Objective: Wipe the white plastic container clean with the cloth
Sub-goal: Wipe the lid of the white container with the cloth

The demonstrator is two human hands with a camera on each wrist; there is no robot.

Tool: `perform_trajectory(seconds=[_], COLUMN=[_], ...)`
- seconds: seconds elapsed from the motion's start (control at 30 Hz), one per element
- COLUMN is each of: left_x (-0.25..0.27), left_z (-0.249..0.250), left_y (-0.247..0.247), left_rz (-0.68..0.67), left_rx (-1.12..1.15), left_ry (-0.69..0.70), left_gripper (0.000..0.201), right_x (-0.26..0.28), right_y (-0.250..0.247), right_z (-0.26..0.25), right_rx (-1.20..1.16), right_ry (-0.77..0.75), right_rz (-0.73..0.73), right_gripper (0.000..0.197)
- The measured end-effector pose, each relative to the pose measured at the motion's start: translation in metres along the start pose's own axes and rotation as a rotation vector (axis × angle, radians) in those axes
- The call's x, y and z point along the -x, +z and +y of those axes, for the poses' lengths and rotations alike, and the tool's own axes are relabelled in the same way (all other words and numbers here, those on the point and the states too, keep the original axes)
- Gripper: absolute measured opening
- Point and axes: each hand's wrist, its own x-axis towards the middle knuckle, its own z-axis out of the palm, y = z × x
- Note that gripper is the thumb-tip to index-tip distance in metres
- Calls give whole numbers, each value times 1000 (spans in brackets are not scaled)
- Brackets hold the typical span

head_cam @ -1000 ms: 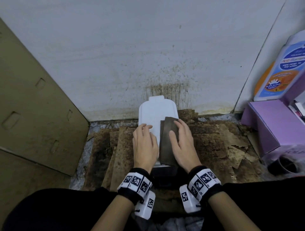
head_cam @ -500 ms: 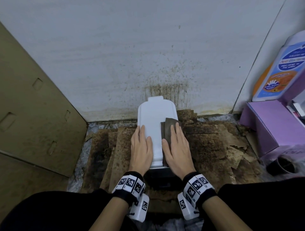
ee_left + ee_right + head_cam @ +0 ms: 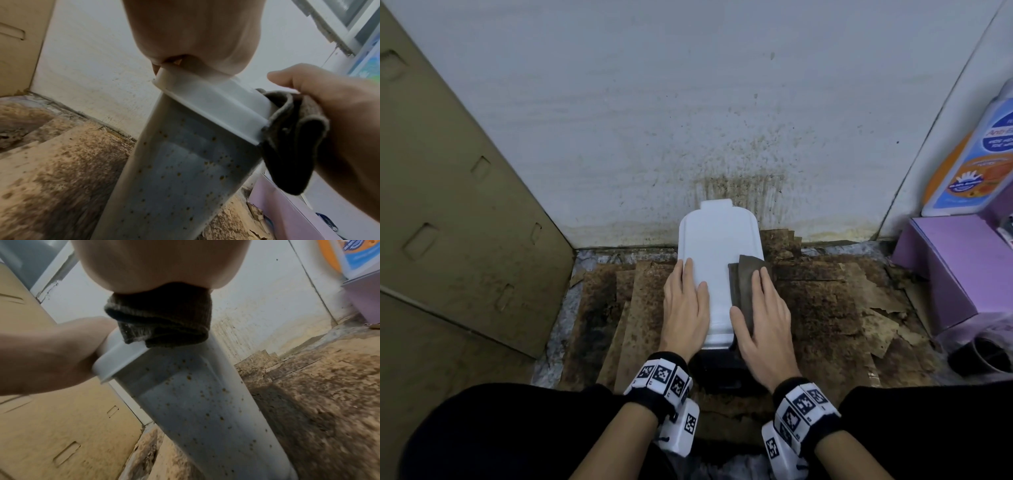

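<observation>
The white plastic container (image 3: 717, 246) stands against the stained wall, its flat lid facing up. In the wrist views its side (image 3: 185, 170) (image 3: 195, 402) is dotted with brown specks. My left hand (image 3: 686, 291) lies flat on the left part of the lid, fingers straight. My right hand (image 3: 760, 301) presses a dark brown cloth (image 3: 746, 284) flat on the lid's right part. The folded cloth (image 3: 292, 146) (image 3: 164, 321) hangs over the lid's near corner under my right palm.
Dirty torn cardboard sheets (image 3: 825, 308) cover the floor around the container. A tan cardboard panel (image 3: 465, 222) leans at the left. At the right stands a purple box (image 3: 955, 267) with an orange-and-blue bottle (image 3: 972, 164) on it and a dark cup (image 3: 983, 356) in front.
My right hand has slid the cloth to the right and a little nearer on the lid, baring more white. The left hand has flattened and stays on the left side.
</observation>
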Motion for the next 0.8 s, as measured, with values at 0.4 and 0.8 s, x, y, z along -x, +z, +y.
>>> perform_trajectory(seconds=[0.4,0.8], left_x=[-1,-2], left_z=[-2,-2], left_y=[-2,-1], left_rz=[-65,-68], left_rx=[-8,-44], left_ry=[-21,-27], left_gripper=[63,65], right_x=[-31,-28], right_y=[-13,-2], right_z=[9,16], right_rx=[-123,-127], right_ry=[38,7], right_rz=[-138,-46], right_gripper=[66,59])
